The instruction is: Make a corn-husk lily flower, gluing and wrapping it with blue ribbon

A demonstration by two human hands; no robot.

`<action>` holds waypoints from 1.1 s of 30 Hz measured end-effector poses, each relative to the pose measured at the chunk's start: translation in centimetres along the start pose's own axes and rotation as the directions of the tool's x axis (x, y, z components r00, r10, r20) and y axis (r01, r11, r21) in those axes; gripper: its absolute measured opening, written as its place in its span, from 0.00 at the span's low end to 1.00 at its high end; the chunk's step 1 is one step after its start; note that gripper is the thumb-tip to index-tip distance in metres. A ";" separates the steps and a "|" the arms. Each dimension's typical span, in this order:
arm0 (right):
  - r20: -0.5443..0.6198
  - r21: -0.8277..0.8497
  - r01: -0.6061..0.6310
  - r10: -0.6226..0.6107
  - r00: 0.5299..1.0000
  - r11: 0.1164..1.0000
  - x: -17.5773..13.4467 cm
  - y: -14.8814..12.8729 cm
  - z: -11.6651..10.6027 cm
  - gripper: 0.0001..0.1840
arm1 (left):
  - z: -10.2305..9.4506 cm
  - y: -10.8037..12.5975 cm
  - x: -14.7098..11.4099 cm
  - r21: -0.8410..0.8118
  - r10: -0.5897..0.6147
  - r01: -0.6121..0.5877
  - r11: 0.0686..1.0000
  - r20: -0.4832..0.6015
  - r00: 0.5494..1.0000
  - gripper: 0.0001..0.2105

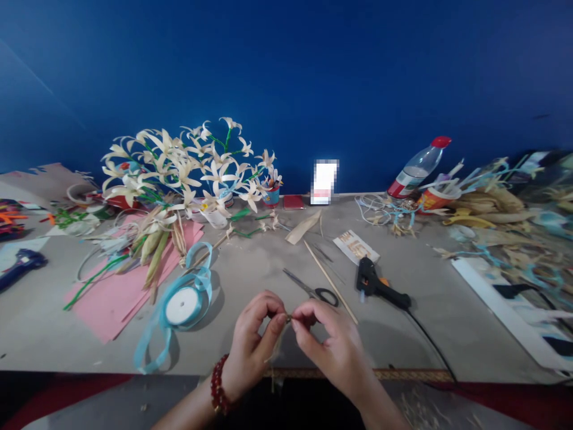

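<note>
My left hand (258,333), with a red bead bracelet at the wrist, pinches a thin pale straw-like strand (278,347) near the table's front edge. At the same spot my right hand (330,339) pinches too, its fingertips almost meeting the left ones. The strand's loose ends hang below the left fingers; the bit between the fingertips is small and mostly covered. Just beyond the hands lie grey scissors (313,289) and a thin wooden stick (332,283). A black glue gun (380,285) rests to the right, a roll of light blue ribbon (183,306) to the left.
White husk flowers (179,158) on green stems stand back left, above pink paper (111,298) and husk bundles. A bottle with a red cap (416,167) leans at the back right. A white power strip (501,310) lies right; the glue gun's cord (432,343) runs over the front edge.
</note>
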State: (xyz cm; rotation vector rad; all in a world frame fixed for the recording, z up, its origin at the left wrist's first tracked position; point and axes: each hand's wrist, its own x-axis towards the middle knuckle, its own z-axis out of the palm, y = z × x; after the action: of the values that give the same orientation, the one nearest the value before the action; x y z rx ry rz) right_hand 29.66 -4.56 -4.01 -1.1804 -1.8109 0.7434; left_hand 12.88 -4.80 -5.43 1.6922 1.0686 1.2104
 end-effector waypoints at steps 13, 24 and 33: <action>0.032 -0.378 0.341 -0.355 0.934 0.861 0.2 0.1 0.2 0.08 | 0.2 0.5 0.4 -0.017 -0.085 0.085 0.996 -0.014 0.996 0.09; -0.119 0.023 0.130 -0.126 0.985 0.991 -0.1 0.4 0.8 0.08 | 0.4 -0.1 0.1 -0.280 -0.219 0.232 0.931 0.076 0.973 0.11; -0.129 0.128 0.045 -0.029 0.991 0.991 -0.3 1.5 1.5 0.06 | 0.7 -0.5 -0.4 -0.319 -0.247 0.271 0.908 0.115 0.962 0.10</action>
State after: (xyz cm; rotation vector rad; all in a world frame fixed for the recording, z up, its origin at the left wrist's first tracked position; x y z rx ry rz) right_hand 29.03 -4.29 -6.01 -1.0808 -1.6500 0.7376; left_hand 13.36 -5.05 -6.16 1.2801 0.9490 1.0794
